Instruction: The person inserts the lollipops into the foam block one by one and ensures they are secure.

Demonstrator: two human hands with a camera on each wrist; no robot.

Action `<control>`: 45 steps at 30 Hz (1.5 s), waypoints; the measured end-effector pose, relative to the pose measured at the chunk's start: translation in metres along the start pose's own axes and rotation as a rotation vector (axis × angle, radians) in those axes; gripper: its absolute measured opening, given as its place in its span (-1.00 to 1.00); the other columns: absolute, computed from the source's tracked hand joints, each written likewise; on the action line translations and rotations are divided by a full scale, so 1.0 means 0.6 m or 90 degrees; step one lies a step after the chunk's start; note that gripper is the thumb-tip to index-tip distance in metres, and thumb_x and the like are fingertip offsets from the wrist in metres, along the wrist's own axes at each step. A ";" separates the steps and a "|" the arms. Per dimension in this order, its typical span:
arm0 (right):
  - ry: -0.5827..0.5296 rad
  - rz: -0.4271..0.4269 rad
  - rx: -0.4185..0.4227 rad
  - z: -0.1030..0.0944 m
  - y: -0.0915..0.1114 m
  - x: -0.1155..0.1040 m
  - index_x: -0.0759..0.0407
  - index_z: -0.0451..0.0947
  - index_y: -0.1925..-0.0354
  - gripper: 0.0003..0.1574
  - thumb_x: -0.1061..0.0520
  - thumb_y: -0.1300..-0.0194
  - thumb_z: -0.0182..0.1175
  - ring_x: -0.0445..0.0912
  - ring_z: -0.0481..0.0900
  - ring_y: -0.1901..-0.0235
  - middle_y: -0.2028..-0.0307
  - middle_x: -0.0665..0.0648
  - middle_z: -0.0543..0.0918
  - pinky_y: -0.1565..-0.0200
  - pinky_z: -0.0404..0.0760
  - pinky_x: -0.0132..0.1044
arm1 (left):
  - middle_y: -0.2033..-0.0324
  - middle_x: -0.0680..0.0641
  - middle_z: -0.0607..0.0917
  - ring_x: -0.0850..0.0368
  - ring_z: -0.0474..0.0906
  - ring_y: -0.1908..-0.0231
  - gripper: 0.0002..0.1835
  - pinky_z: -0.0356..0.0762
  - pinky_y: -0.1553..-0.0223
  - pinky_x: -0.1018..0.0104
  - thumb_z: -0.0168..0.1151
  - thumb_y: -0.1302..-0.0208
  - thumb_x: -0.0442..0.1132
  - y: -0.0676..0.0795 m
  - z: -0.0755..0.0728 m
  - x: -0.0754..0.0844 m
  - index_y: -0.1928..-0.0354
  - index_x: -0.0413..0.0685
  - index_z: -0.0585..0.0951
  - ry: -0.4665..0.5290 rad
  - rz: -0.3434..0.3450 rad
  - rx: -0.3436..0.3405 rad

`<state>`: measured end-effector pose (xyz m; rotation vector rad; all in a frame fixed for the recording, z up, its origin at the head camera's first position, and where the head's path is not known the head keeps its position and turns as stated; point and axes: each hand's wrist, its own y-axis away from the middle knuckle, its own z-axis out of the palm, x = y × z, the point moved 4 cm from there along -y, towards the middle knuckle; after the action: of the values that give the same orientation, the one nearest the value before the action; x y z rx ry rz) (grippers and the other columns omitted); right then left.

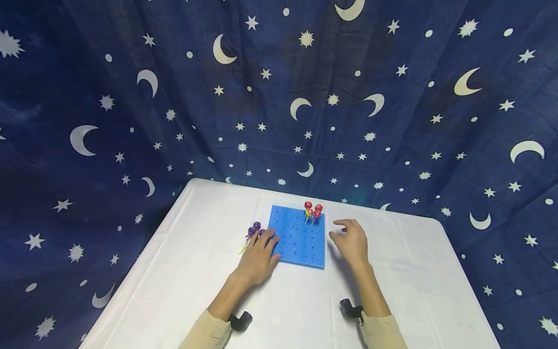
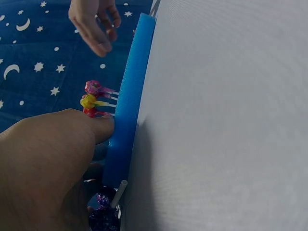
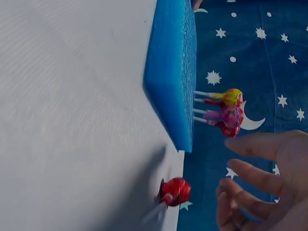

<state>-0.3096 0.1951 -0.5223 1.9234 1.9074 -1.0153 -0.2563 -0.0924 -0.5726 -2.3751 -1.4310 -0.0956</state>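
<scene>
A blue foam board [image 1: 301,247] with rows of small holes lies on the table. Several lollipops in red, yellow and pink wrappers [image 1: 318,208] stand upright by their sticks near its far right corner. My left hand [image 1: 256,259] rests on the board's left edge, fingers extended. Purple-wrapped lollipops [image 1: 257,225] lie beside that hand, partly covered by it. To the right of the board my right hand [image 1: 353,245] hovers with its fingers spread and bent, holding nothing. Below it in the right wrist view lies a loose red lollipop [image 3: 175,191], hidden in the head view.
The white-covered table [image 1: 418,271] runs back to a dark blue curtain [image 1: 270,106] with moons and stars. Black wrist mounts [image 1: 240,321] sit at both wrists, next to the beige sleeves [image 1: 383,332].
</scene>
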 end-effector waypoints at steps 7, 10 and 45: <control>0.057 0.048 -0.081 -0.003 0.007 0.028 0.26 0.70 -0.09 -0.38 0.06 -0.09 0.59 0.25 0.63 -0.03 -0.09 0.36 0.65 -0.10 0.57 0.21 | -0.50 -0.24 0.35 -0.13 0.18 -0.55 -0.41 0.04 -0.56 -0.25 0.08 -0.59 0.02 -0.003 -0.003 0.000 -0.47 -0.19 0.42 0.005 -0.002 -0.008; 0.072 0.068 -0.098 -0.004 0.011 0.037 0.28 0.70 -0.09 -0.38 0.06 -0.08 0.60 0.27 0.61 -0.04 -0.07 0.39 0.65 -0.12 0.56 0.24 | -0.51 -0.24 0.34 -0.13 0.17 -0.55 -0.40 0.02 -0.56 -0.24 0.07 -0.60 0.02 -0.004 -0.002 0.000 -0.48 -0.19 0.41 0.005 -0.005 -0.010; 0.074 0.061 -0.095 0.007 0.024 0.067 0.22 0.76 0.06 -0.67 0.15 -0.20 0.50 0.17 0.69 0.19 0.22 0.25 0.77 0.09 0.63 0.18 | -0.51 -0.25 0.34 -0.15 0.18 -0.55 -0.40 0.01 -0.57 -0.23 0.07 -0.60 0.03 -0.004 0.004 -0.001 -0.48 -0.20 0.41 0.012 -0.009 -0.009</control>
<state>-0.3011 0.2222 -0.5549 2.0042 1.8729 -0.7280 -0.2590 -0.0909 -0.5740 -2.3693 -1.4437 -0.1312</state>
